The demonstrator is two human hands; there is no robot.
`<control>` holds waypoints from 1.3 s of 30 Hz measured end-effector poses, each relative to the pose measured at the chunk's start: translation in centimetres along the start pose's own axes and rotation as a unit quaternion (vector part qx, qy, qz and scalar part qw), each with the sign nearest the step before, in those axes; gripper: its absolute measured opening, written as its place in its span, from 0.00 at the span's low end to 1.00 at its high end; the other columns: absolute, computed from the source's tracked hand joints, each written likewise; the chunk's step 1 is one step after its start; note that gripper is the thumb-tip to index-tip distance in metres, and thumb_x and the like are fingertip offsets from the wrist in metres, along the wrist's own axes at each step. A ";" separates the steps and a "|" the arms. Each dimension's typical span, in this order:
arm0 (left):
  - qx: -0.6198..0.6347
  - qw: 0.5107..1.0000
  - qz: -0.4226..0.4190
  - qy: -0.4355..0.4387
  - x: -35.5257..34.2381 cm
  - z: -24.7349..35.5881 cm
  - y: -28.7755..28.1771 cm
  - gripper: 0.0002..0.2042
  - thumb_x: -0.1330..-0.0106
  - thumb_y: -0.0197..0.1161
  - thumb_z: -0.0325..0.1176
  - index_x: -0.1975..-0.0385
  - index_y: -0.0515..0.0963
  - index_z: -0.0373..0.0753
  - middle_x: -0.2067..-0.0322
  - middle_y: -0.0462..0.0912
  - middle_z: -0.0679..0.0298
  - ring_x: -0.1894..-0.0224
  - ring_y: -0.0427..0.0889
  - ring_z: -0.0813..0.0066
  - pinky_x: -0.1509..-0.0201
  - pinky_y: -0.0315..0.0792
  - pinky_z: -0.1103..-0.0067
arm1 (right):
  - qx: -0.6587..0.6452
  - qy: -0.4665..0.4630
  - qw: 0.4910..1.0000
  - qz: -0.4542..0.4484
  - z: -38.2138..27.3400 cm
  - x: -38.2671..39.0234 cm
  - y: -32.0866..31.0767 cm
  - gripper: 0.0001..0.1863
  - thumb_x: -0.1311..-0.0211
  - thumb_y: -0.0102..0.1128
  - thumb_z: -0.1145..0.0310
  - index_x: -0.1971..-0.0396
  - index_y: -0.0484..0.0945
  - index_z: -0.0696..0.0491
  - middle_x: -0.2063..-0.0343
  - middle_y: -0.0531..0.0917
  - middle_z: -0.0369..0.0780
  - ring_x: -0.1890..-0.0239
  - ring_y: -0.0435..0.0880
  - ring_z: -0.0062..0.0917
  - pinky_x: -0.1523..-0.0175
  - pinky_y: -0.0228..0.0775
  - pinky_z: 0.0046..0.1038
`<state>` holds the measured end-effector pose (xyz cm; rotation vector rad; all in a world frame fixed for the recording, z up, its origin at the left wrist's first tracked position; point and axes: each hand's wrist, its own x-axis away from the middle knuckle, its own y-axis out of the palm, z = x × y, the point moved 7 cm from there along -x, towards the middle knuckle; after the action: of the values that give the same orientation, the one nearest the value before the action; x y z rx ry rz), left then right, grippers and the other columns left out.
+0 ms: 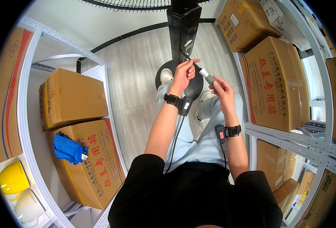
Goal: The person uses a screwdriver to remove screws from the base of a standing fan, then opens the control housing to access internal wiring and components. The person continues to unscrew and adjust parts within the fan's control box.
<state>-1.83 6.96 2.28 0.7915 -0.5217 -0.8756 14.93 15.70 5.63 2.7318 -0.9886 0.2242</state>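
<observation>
Looks like a storeroom. Has perforated metal racking (297, 145) on both sides of the black fan stand (179, 32), loaded with taped, printed cardboard cartons (276, 83). Keeps a yellow helmet (14, 178) and a white helmet (28, 206) on the racking well left of the fan stand. Shows grey plank-patterned flooring (137, 85) around the fan stand and a white wall (111, 22) behind.

The stick (209, 79) is grey and white, the stand (181, 30) black, the shirt (194, 190) black, the jeans (207, 150) pale blue. Brown boxes (272, 85) bear red print. The cloth (67, 149) is blue, one helmet (14, 178) yellow, the floor (133, 91) wood-grained grey.
</observation>
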 end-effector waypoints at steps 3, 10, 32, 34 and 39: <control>-0.008 1.000 -0.004 0.000 0.0 0.0 0.0 0.18 0.26 0.50 0.36 0.47 0.71 0.26 0.82 0.62 0.75 0.82 0.60 0.88 0.79 0.55 0.87 | -0.008 0.000 1.000 -0.001 0.1 0.0 -0.1 0.19 0.35 0.62 0.66 0.47 0.76 0.58 0.56 0.82 0.39 0.61 0.83 0.21 0.60 0.73 0.21; 0.037 0.998 0.043 0.035 -0.2 0.5 -0.6 0.26 0.26 0.49 0.50 0.47 0.72 0.29 0.80 0.60 0.74 0.80 0.59 0.86 0.77 0.55 0.86 | 0.004 0.008 1.000 0.005 0.2 0.6 -1.4 0.18 0.35 0.62 0.66 0.48 0.77 0.58 0.58 0.83 0.39 0.62 0.84 0.21 0.60 0.73 0.20; 0.045 0.960 0.274 0.042 -0.6 -0.9 -6.1 0.10 0.31 0.51 0.32 0.67 0.76 0.32 0.76 0.73 0.67 0.79 0.67 0.83 0.78 0.60 0.85 | 0.035 -0.050 0.997 0.056 -3.9 -3.1 -3.3 0.19 0.33 0.59 0.64 0.48 0.78 0.59 0.62 0.83 0.37 0.62 0.83 0.20 0.58 0.71 0.20; 0.007 0.954 0.296 0.056 -0.4 -0.9 -6.6 0.11 0.29 0.51 0.33 0.67 0.75 0.33 0.76 0.73 0.67 0.79 0.68 0.83 0.79 0.62 0.85 | 0.043 -0.049 0.996 0.052 -4.1 -3.5 -3.0 0.19 0.33 0.60 0.63 0.48 0.78 0.59 0.61 0.83 0.37 0.62 0.83 0.21 0.58 0.72 0.20; -0.028 0.948 0.306 0.076 -0.2 -0.9 -7.9 0.10 0.27 0.50 0.34 0.63 0.75 0.34 0.75 0.75 0.66 0.79 0.69 0.82 0.79 0.64 0.84 | 0.027 -0.064 0.996 0.048 -4.4 -4.6 -2.2 0.19 0.36 0.63 0.63 0.51 0.79 0.60 0.62 0.83 0.40 0.65 0.84 0.22 0.61 0.76 0.22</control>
<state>-5.05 4.40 -4.48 0.5852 -0.5583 -0.2498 12.57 21.36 8.47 2.7797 -1.1654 0.0948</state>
